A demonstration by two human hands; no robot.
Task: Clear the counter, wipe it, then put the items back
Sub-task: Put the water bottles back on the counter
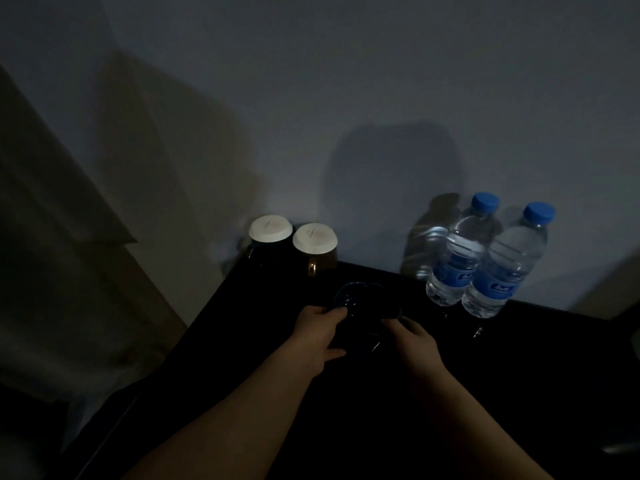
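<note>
- Two hands, left hand point(317, 329) and right hand point(414, 337), pinch opposite rims of a dark glass dish point(363, 301) mid-counter point(519, 393).
- Step: probably clearing; next, a level lift clear of the water bottles point(453, 265).

The picture is very dim and a bit fuzzy. Two clear plastic water bottles with blue caps point(453, 251) catch most light, throwing shadows left onto the pale grey wall point(346, 81). The black counter top point(485, 393) looks all dark.
</note>
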